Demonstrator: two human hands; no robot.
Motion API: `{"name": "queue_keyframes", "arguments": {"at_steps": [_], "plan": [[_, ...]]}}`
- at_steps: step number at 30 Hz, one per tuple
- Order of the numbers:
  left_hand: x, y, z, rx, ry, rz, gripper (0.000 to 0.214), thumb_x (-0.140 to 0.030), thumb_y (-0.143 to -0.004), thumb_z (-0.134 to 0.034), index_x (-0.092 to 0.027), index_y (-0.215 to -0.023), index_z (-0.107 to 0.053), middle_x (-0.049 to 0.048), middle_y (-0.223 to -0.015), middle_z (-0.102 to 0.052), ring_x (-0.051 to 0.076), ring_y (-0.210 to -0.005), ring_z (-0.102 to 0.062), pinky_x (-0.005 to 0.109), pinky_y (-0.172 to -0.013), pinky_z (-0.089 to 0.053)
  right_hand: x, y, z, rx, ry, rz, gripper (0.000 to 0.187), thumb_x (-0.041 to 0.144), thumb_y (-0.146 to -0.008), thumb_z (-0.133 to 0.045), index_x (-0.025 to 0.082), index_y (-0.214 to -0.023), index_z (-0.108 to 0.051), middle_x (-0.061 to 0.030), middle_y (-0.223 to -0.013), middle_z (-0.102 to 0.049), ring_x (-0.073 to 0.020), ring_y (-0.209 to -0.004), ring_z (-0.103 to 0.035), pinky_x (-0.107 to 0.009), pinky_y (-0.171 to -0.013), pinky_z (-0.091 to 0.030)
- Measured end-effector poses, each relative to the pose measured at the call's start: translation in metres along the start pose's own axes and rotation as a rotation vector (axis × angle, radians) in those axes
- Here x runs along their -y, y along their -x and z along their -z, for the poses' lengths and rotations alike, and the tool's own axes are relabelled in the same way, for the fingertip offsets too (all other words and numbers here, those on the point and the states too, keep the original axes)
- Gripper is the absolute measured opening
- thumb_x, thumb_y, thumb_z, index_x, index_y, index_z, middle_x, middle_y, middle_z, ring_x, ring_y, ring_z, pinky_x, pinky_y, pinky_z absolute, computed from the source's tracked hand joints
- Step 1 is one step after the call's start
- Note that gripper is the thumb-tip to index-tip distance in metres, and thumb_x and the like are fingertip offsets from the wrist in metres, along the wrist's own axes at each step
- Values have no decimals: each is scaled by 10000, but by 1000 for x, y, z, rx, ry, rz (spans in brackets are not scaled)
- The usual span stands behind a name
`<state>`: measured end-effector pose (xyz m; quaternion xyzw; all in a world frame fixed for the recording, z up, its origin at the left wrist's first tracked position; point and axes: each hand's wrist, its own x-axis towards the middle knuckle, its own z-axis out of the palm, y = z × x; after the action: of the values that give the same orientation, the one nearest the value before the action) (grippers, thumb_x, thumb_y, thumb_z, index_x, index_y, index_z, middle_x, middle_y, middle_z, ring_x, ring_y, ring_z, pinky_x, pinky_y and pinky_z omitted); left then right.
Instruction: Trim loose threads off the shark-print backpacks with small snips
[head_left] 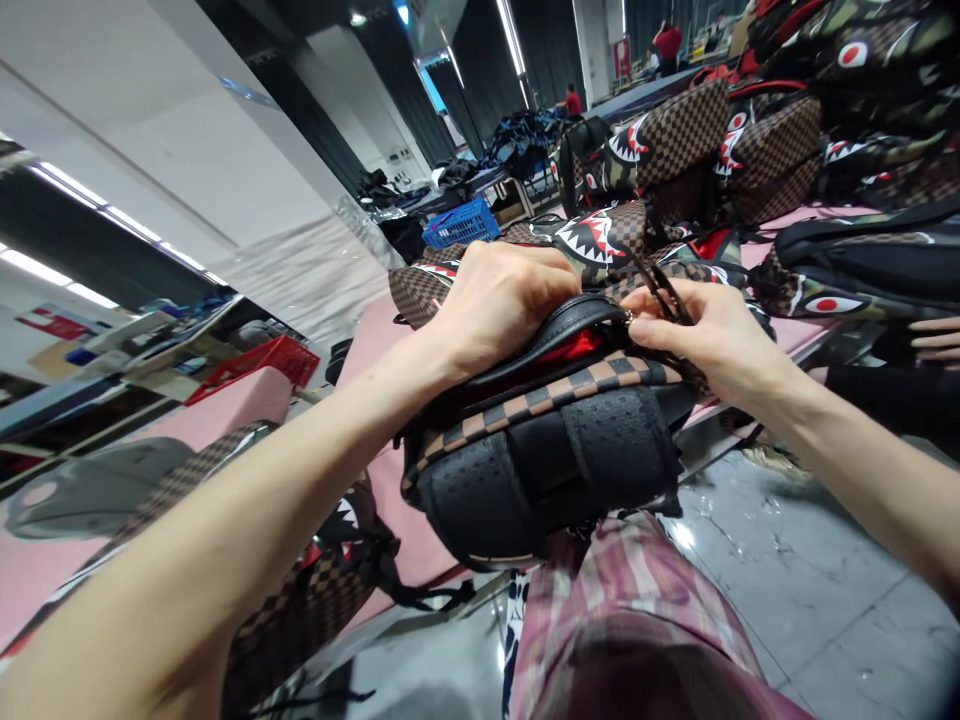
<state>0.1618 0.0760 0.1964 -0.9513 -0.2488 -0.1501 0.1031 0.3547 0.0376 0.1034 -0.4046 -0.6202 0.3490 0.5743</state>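
Observation:
A brown-and-black checkered backpack (555, 450) with black padded back panels rests at the table's edge, above my lap. Its top is partly unzipped, and a red lining shows inside. My left hand (510, 290) is closed over the far side of the opening, its fingertips hidden behind the bag's top edge. With thumb and finger my right hand (682, 320) pinches the zipper pull (628, 317) at the right end of the opening. Thin dark straps (664, 290) loop over the right fingers.
More shark-face backpacks (679, 130) are piled at the back right. Others (315, 580) lie to my left beside a clear grey sheet (97, 485). Blue (461, 222) and red (255, 370) crates stand beyond. Another person's hand (937, 338) shows at the right edge.

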Motion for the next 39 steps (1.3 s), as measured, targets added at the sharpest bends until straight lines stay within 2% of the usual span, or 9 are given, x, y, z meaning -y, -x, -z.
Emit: {"name": "queue_keyframes", "arguments": {"at_steps": [6,9,12,19,23,27,32,39], "plan": [[4,2,-1,-39,-30,-164,294,-209,-862,-374,-143,-757,-640,37,-852,-632,100,-733,-576,205,-623,-392,-1,43,13,-269,269,89,273,378,-815,-590,212,-1032,-604,-23,-869,-644,-161,-788,-611,-294,-699,-495],[5,3,-2,-70,-24,-206,309,-213,-868,-362,-141,-755,-640,38,-840,-627,98,-729,-574,202,-610,-389,2,68,10,-320,409,136,190,326,-824,-587,221,-978,-624,-20,-894,-655,-157,-806,-616,-278,-713,-495],[7,1,-3,-71,7,-179,293,-244,-854,-392,-143,-755,-649,33,-807,-627,107,-721,-569,208,-604,-374,8,80,-1,-354,534,210,187,311,-801,-621,226,-966,-643,-17,-930,-676,-166,-825,-628,-281,-728,-496],[14,-12,-3,168,201,126,230,-261,-759,-489,-118,-701,-659,4,-622,-571,119,-623,-507,235,-617,-361,28,80,-23,-406,810,304,215,315,-827,-583,196,-999,-636,-41,-937,-697,-180,-814,-644,-284,-705,-479],[9,-16,-2,225,223,171,222,-272,-729,-485,-115,-682,-635,4,-635,-560,118,-625,-479,238,-617,-344,38,78,-28,-425,970,354,175,293,-847,-551,169,-920,-650,-52,-843,-689,-174,-755,-624,-275,-660,-440],[6,-17,-5,206,283,158,218,-288,-717,-476,-124,-654,-604,-3,-609,-531,121,-615,-457,241,-604,-338,45,72,-34,-421,1118,384,160,267,-853,-536,183,-856,-673,-49,-789,-676,-171,-741,-592,-277,-643,-396],[4,-12,-8,111,304,108,231,-293,-730,-466,-120,-690,-612,-1,-615,-539,124,-619,-456,241,-602,-335,50,64,-43,-406,1303,346,196,246,-869,-499,203,-861,-689,-55,-762,-656,-183,-743,-545,-294,-602,-337],[-5,-5,-2,40,277,58,221,-221,-749,-423,-122,-680,-609,-15,-575,-516,113,-603,-443,232,-581,-309,55,62,-48,-425,1392,299,246,256,-885,-461,198,-839,-695,-61,-741,-645,-184,-712,-519,-307,-568,-278]]}}
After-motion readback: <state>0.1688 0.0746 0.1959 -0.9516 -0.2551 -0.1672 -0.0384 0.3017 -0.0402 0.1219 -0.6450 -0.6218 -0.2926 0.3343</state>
